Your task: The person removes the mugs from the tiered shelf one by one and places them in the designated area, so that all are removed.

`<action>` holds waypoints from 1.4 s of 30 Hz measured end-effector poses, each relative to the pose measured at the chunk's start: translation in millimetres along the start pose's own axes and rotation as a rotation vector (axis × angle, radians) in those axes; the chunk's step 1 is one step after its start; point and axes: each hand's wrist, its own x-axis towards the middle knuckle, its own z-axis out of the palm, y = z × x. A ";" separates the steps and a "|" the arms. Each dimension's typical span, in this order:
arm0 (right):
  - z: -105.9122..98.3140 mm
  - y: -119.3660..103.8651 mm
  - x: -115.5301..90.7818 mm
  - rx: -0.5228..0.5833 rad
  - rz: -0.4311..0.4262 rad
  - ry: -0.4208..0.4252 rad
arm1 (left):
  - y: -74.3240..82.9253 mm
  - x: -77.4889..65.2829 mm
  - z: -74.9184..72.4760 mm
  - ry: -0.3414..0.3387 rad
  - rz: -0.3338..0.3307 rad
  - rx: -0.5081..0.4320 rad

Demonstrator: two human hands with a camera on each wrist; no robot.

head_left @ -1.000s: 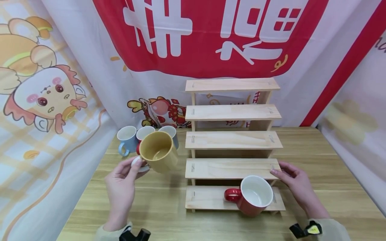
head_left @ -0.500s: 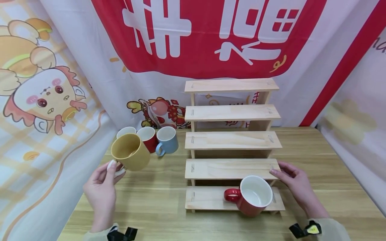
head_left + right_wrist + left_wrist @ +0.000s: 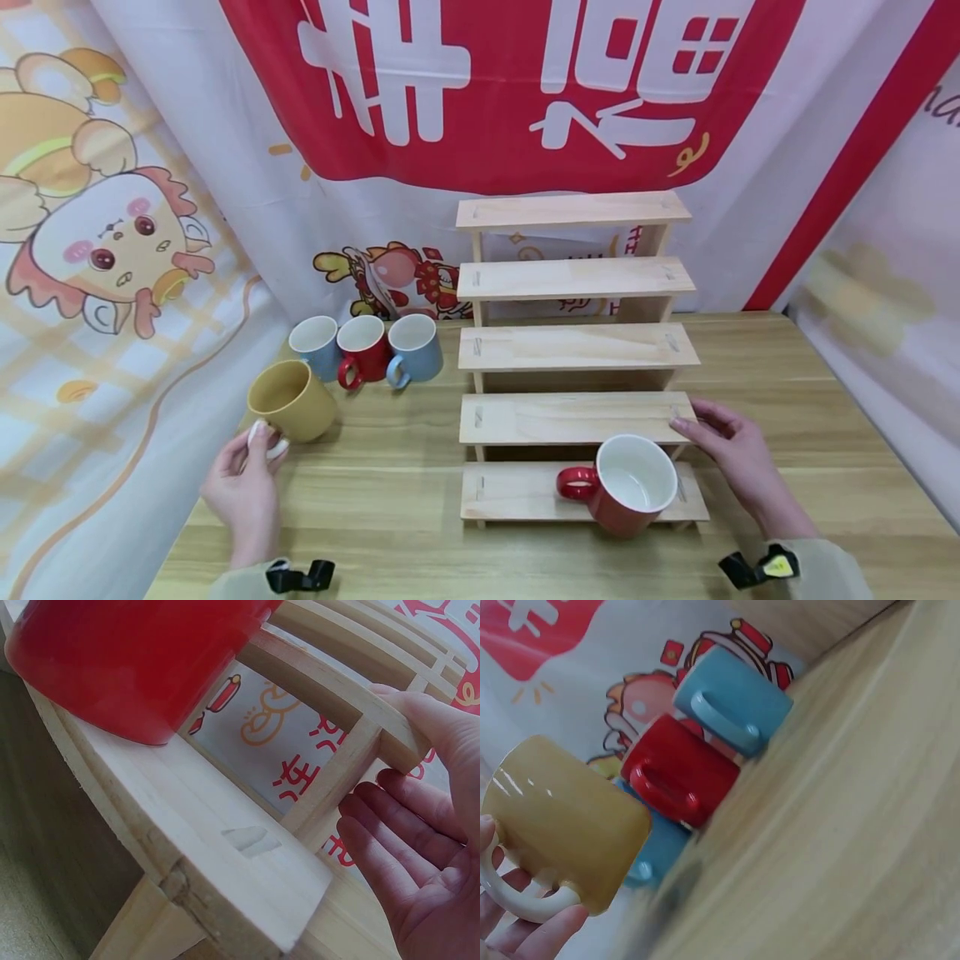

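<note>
My left hand point(image 3: 246, 493) pinches the white handle of a yellow mug point(image 3: 303, 412), which is close over the left side of the table. In the left wrist view the yellow mug point(image 3: 566, 821) is tilted, with thumb and fingers around its handle point(image 3: 532, 904). My right hand point(image 3: 738, 462) holds the right end of the second step from the bottom of a stepped wooden shelf point(image 3: 570, 418). In the right wrist view the thumb point(image 3: 420, 712) lies on top of that board, fingers below. A red mug point(image 3: 633, 500) stands on the lowest step, handle to the left.
Behind the yellow mug stand a blue mug point(image 3: 322, 350), a red mug point(image 3: 369, 354) and another blue mug point(image 3: 417, 354) in a row. Printed cloth point(image 3: 375, 200) hangs along the back and sides of the wooden table point(image 3: 390, 517).
My left hand has carried the yellow mug left and down, away from in front of the row of mugs. My right hand stays on the shelf.
</note>
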 end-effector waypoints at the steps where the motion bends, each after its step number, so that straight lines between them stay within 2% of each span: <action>1: 0.1 -0.4 0.1 0.005 -0.003 -0.001 | -3.1 1.9 -3.9 0.014 -0.014 -0.006; 8: 0.1 -0.3 -0.1 0.026 -0.024 -0.001 | -16.7 11.3 -22.3 0.071 -0.073 -0.034; 17: 0.8 1.7 0.2 0.012 -0.010 -0.008 | -20.5 13.3 -27.9 0.119 -0.102 -0.014; 25: -0.9 0.1 -0.6 -0.018 0.017 0.000 | -26.9 11.5 -21.6 0.131 -0.057 0.049; 28: -0.2 0.1 -0.5 -0.003 0.007 0.002 | -27.4 11.9 -23.0 0.138 -0.026 0.091; 31: 0.4 0.9 0.3 0.004 0.005 0.006 | -25.3 12.5 -24.7 0.126 -0.025 0.131; 35: 0.3 0.9 1.0 -0.006 0.008 0.009 | -18.5 12.1 -24.0 0.112 -0.025 0.167; 38: 0.2 0.5 0.7 -0.002 -0.004 0.010 | -10.5 12.1 -19.5 0.110 0.028 0.180; 42: 0.1 0.6 0.2 0.004 -0.013 0.009 | 3.9 13.1 -10.0 0.091 0.110 0.152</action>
